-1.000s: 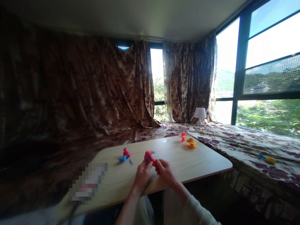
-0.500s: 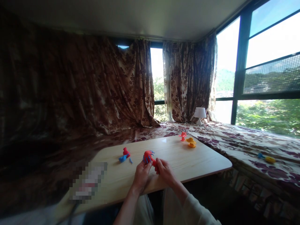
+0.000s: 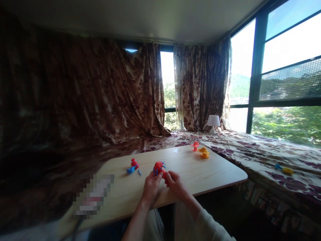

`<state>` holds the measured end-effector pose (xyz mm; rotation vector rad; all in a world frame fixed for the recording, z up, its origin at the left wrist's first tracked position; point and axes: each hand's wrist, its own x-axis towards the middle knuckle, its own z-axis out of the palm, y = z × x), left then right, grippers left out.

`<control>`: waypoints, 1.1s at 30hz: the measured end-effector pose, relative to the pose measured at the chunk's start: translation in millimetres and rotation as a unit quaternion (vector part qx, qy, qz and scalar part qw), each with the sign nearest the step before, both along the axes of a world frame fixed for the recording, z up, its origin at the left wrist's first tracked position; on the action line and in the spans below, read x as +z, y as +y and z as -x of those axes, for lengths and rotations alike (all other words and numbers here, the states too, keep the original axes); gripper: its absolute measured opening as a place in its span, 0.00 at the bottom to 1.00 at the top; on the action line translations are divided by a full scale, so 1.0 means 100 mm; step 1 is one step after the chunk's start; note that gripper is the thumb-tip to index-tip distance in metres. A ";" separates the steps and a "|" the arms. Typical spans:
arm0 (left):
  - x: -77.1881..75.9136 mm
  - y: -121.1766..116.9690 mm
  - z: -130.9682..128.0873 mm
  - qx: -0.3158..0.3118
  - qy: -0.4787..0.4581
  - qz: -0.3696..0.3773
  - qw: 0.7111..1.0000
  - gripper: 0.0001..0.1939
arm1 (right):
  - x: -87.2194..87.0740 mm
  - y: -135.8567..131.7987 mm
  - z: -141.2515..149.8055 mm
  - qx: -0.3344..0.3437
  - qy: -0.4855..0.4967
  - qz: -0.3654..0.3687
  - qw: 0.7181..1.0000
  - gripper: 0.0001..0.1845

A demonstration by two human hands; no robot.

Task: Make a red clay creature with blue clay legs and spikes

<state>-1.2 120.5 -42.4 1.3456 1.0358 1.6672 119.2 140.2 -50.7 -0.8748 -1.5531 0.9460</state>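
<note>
Between my two hands, just above the near edge of the table, is a red clay figure (image 3: 158, 167) with thin blue strips on its rounded top. My left hand (image 3: 151, 186) grips it from the left, thumb against its side. The fingers of my right hand (image 3: 176, 182) pinch its narrower lower right part. Left of it on the tabletop lie a blue clay lump (image 3: 130, 169), a small red clay piece (image 3: 134, 163) and a loose blue strip (image 3: 139, 172).
The pale wooden table (image 3: 213, 172) holds a pink-red figure (image 3: 195, 146) and an orange one (image 3: 204, 153) at its far right. A blurred-out object (image 3: 92, 197) lies at the left. A blue-and-yellow item (image 3: 286, 169) and a white lamp (image 3: 213, 121) rest on the flowered cloth beyond.
My right fingers have shifted slightly on the lower part of the red figure. Both hands keep their hold, and the other pieces lie where they were.
</note>
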 end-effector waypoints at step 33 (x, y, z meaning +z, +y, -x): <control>0.02 -0.02 -0.03 -0.005 -0.022 0.016 1.000 0.16 | -0.03 0.01 -0.01 -0.040 -0.026 -0.010 0.999 0.20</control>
